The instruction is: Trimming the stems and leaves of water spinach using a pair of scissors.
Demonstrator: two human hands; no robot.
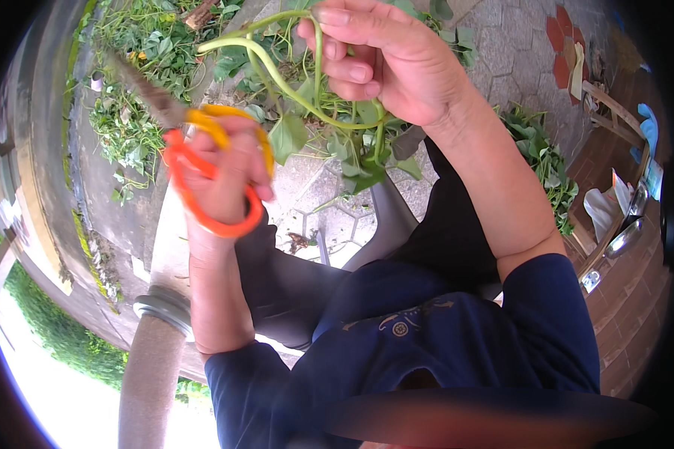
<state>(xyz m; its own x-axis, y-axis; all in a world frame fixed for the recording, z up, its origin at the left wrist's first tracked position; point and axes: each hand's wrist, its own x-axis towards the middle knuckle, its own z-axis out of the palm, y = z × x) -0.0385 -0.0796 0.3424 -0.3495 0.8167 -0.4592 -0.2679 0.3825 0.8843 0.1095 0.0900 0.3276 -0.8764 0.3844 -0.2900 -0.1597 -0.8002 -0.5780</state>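
- Out in front, the right hand [386,56] is pinching the green stem [277,81], fingers clamping its upper bend.
- Over left, the left hand [228,165] is gripping the scissors [170,112], fingers wrapping the handles [174,153]; blur is hiding whether the blades [146,90] are parting.
- Steadying the stem is looking wise, blades pointing clear of those pinching fingers.

Scissors [175,142] in left hand [223,166], upper left of frame; vine [275,75] in right hand [397,63], top centre. Leaf heap [131,138] upper left, second heap [548,168] right of right forearm [494,165]. Pillar [151,382] lower left.
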